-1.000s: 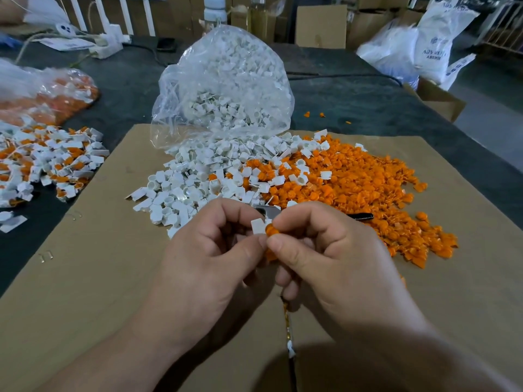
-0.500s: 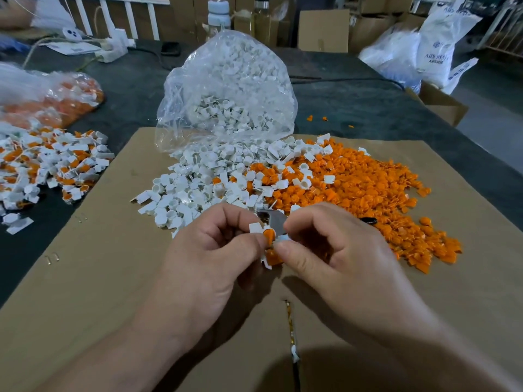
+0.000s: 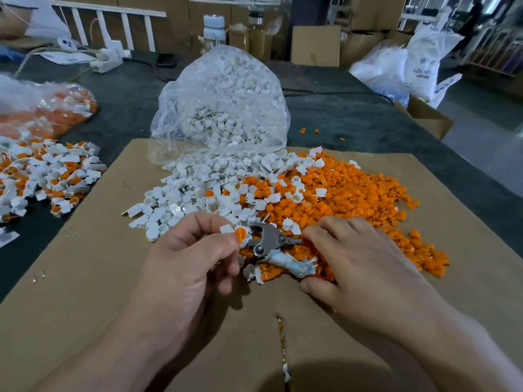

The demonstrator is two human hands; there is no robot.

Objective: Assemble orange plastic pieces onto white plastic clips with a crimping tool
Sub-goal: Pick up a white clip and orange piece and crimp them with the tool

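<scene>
An orange plastic piece (image 3: pixel 240 234) is seated on a white plastic clip (image 3: pixel 226 229). The pair is pinched between the thumb and forefinger of the left hand (image 3: pixel 192 267), just above the near edge of the loose heaps. The crimping tool (image 3: pixel 266 240) is gripped by the right hand (image 3: pixel 365 267): the fingers are laid over the upper handle and the thumb is curled under the tape-wrapped lower one. The tool's metal head is pointed left and set just beside the held clip; whether they touch cannot be told.

Behind the hands, a heap of white clips (image 3: pixel 198 193) is spread to the left and a heap of orange pieces (image 3: pixel 353 199) to the right, mingled where they meet. Both are carried on a cardboard sheet (image 3: pixel 85 278) laid over the dark tabletop (image 3: pixel 353 120). A clear bag (image 3: pixel 223 108) of more white clips is slumped at the sheet's far edge. Off the sheet to the left, a pile of joined white-and-orange parts (image 3: pixel 48 176) is seen.
</scene>
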